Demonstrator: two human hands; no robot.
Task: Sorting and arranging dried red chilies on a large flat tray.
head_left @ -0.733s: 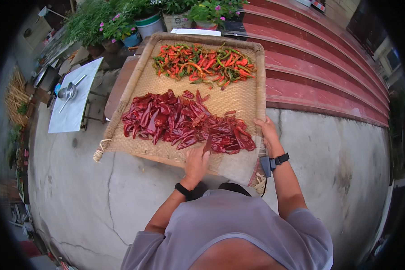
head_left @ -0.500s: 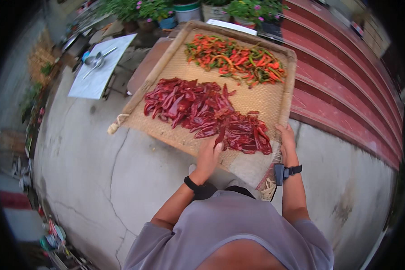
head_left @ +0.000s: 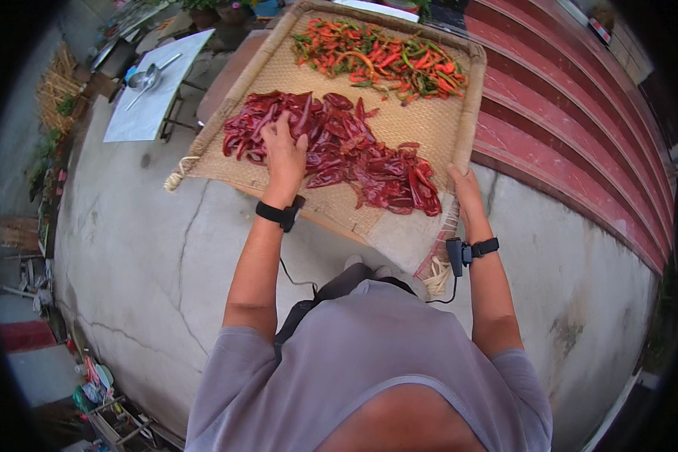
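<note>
A large square woven bamboo tray (head_left: 422,124) is in front of me, tilted in the view. Across its nearer half spreads a heap of long, dark red dried peppers (head_left: 335,151). Smaller orange, red and green chillies (head_left: 384,60) lie along the far side. My left hand (head_left: 282,154) is over the left part of the dark red heap, thumb apart from the fingers, fingertips at the peppers; no pepper shows in its grasp. At the tray's right rim, near the front corner, my right hand (head_left: 467,194) grips the edge, its fingers partly hidden.
Red stone steps (head_left: 550,143) rise beyond the tray's right side. To the left stands a white-topped table (head_left: 154,102) with a metal ladle (head_left: 150,77) on it. Behind it is a bundle of straw (head_left: 59,87). Cracked concrete (head_left: 147,248) makes up the ground.
My left hand has let go of a dark red pepper at the heap's near edge and moved left and farther away over the heap. My right hand stays on the rim.
</note>
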